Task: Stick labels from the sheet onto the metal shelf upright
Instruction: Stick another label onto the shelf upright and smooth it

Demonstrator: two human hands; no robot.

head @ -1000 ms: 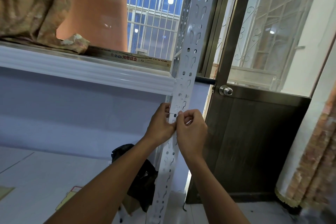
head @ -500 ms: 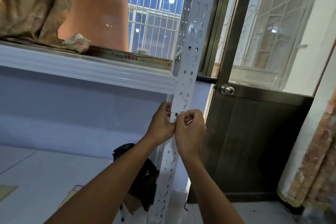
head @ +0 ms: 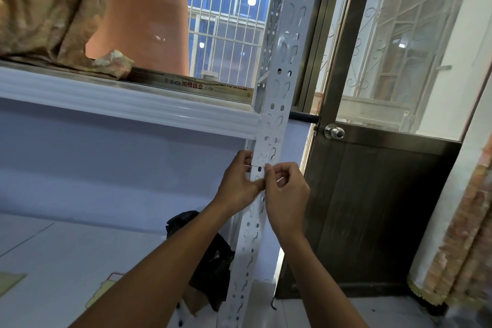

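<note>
The white perforated metal shelf upright (head: 282, 66) runs from top centre down to the floor. A small white label (head: 258, 171) lies on its front face just below the shelf beam. Another white label (head: 262, 157) sits directly above it. My left hand (head: 237, 181) wraps the upright's left edge, with its thumb across the lower label. My right hand (head: 286, 189) pinches that label's right edge with thumb and forefinger against the metal. The label sheet is out of sight.
A white shelf beam (head: 127, 104) joins the upright at the left and carries patterned cloth (head: 48, 8). A dark door with a round knob (head: 334, 132) stands to the right. A black bag (head: 210, 255) lies on the floor behind the upright, and a rolled rug (head: 458, 234) stands far right.
Both hands stay on the same spot of the upright. The right fingers have shifted slightly along the label's edge.
</note>
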